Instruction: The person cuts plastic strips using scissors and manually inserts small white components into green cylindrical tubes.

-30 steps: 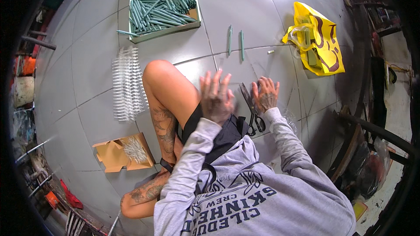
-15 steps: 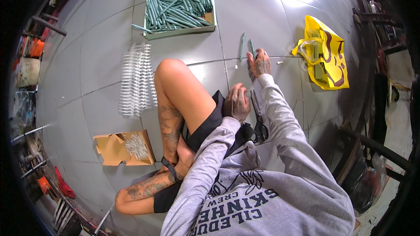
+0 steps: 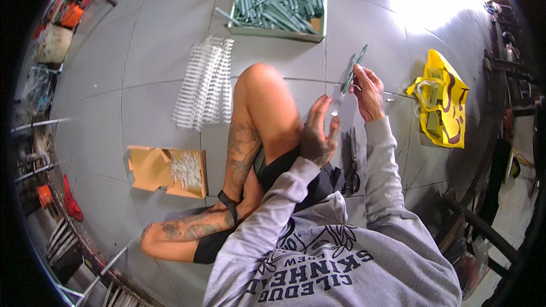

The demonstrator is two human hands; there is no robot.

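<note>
My right hand (image 3: 371, 92) is closed, pinching a slim green pen (image 3: 362, 55) between thumb and fingers, its tip pointing away from me. A second green pen (image 3: 348, 78) shows close beside it, partly overlapped, and I cannot tell whether the fingers touch it. To the left, my left hand (image 3: 319, 136) is open, thumb and fingers apart. A small white piece (image 3: 334, 113) shows by its fingertips, apparently on the floor. Black-handled scissors (image 3: 353, 165) lie between my forearms, partly hidden.
Ahead stands an open box (image 3: 278, 34) full of green pens. Rows of clear pointed plastic pieces (image 3: 202, 85) lie left of my raised knee. Nearer, a cardboard box (image 3: 151, 165) holds thin clear pieces. At right are a yellow bag (image 3: 449, 102) and a small white piece (image 3: 389, 100).
My right hand has lifted a pen off the floor. My left hand has opened and moved forward toward the small white piece. The whole view has shifted.
</note>
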